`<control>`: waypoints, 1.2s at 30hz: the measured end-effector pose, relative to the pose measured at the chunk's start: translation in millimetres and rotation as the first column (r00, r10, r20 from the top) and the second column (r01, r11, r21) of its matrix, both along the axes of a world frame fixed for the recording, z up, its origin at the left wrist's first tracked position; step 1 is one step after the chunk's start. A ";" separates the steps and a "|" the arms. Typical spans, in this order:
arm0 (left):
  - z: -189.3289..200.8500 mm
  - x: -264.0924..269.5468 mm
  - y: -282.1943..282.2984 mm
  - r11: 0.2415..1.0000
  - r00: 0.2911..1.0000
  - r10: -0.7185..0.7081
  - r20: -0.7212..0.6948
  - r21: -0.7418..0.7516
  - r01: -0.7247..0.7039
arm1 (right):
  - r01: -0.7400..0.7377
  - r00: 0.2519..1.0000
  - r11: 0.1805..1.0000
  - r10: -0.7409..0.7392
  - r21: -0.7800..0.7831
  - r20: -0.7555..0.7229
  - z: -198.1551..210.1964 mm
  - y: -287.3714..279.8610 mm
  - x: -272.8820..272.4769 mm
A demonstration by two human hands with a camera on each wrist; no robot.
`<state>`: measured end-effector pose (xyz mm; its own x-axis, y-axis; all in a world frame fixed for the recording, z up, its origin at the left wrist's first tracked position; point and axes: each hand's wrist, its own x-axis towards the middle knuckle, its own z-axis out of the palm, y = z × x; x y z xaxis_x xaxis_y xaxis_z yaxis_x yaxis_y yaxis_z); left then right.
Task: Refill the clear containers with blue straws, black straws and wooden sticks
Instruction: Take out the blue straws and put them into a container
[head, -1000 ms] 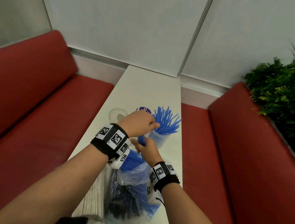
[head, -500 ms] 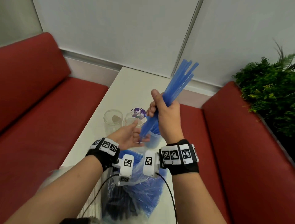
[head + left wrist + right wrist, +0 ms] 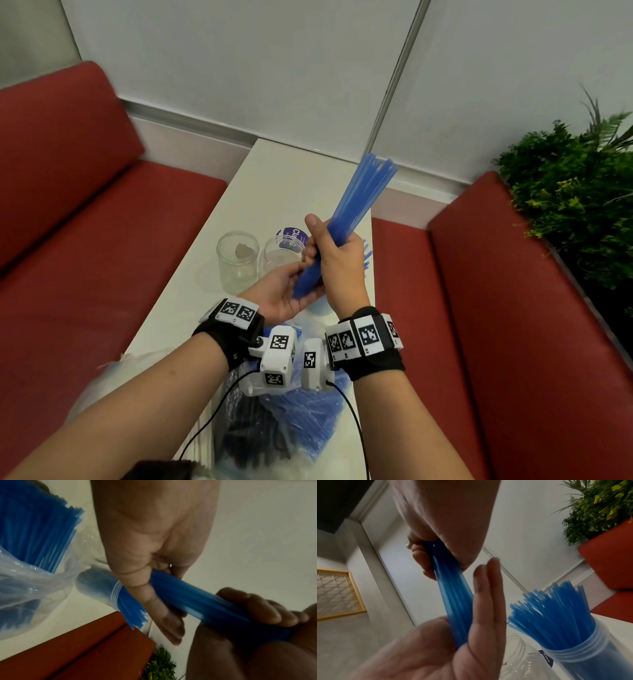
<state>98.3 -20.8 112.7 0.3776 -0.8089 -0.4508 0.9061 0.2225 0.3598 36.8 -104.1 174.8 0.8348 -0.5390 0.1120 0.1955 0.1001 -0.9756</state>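
While the right hand [image 3: 337, 260] grips a bundle [image 3: 356, 202] of blue straws above the bench [image 3: 274, 178], lower than a half-second ago, the left wrist view shows their ends on the flat, open left hand [image 3: 154, 555], and the right wrist view shows the part-filled jar [image 3: 580, 657] alongside, so tap them level before dropping them in.

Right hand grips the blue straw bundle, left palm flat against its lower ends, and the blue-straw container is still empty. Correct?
Not quite: the container is not empty. The right wrist view shows it packed with blue straws fanning out above its rim. The rest holds: the right hand grips the blue straw bundle, and the left hand lies flat against its lower ends.
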 end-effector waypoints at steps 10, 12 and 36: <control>-6.5 -0.7 3.0 0.995 0.997 -0.050 -0.056 0.081 0.055 | -0.058 0.991 0.997 0.052 -0.045 -0.123 -25.3 6.4 4.2; -17.4 3.4 5.9 0.980 0.991 -0.091 -0.099 0.170 0.107 | -0.113 0.987 0.989 0.101 -0.092 -0.125 -25.7 5.4 2.3; -111.0 0.2 9.3 0.309 -0.333 -0.922 0.199 0.895 -0.321 | 0.272 0.954 0.942 -0.292 -0.196 -0.077 -34.8 -102.7 54.2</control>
